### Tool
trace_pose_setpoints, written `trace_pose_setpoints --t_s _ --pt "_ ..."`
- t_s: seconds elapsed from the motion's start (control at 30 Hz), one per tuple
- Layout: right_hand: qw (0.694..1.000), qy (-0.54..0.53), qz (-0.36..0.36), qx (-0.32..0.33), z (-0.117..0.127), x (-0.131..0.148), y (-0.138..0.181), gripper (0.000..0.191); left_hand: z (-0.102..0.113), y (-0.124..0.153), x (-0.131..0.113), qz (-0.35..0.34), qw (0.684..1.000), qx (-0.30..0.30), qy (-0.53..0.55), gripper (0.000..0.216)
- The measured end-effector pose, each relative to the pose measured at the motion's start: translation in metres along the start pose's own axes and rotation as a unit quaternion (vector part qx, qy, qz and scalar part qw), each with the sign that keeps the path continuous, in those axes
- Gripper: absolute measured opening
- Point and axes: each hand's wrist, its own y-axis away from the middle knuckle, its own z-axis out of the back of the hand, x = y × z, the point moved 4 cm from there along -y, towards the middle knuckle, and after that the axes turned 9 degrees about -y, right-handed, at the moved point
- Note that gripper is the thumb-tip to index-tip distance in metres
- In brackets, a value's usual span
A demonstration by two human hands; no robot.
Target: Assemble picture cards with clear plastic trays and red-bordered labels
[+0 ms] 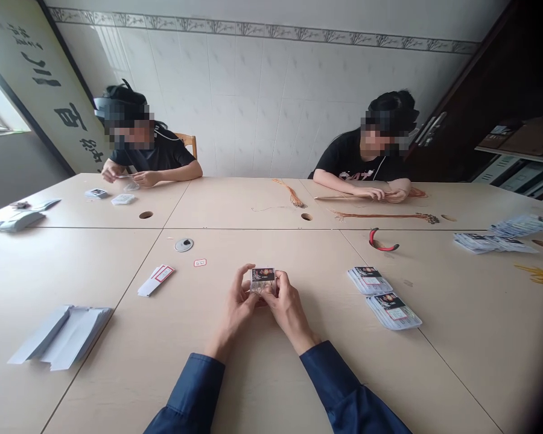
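A small printed card packet [263, 279] with a dark top is held upright over the middle of the pale wooden table [262, 374]. My left hand [238, 304] pinches its left edge and my right hand [286, 304] pinches its right edge, fingers closed on it. Both arms wear dark blue sleeves. Two fanned stacks of similar packets [370, 280] [393, 310] lie to the right of my hands.
White label strips [156, 280], one loose sticker [200, 263] and a pile of white sheets [63, 336] lie to the left. Red-handled pliers [381, 241], orange cords [384, 215] and more packets [493, 241] lie at right. Two people sit across the table, handling items.
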Motion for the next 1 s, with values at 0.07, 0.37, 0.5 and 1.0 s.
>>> trace_pose_setpoints --t_s 0.07,0.37,0.5,1.0 --pt "1.0 0.01 0.006 0.001 -0.0003 0.0007 0.0001 0.021 0.0003 0.0002 0.0006 0.004 1.0 0.001 0.005 0.056" --pt "1.0 0.017 0.004 0.008 -0.0016 -0.0008 -0.0002 0.018 0.0012 0.0008 0.0019 -0.015 1.0 0.005 -0.011 0.051" --pt "1.0 0.028 0.013 -0.004 -0.0011 -0.001 0.0008 0.018 -0.001 0.0014 0.0019 -0.02 1.0 0.024 -0.004 0.05" --pt "1.0 0.013 0.028 -0.003 -0.0018 -0.0058 0.0007 0.015 0.001 -0.0006 0.0067 -0.024 0.999 0.032 -0.014 0.051"
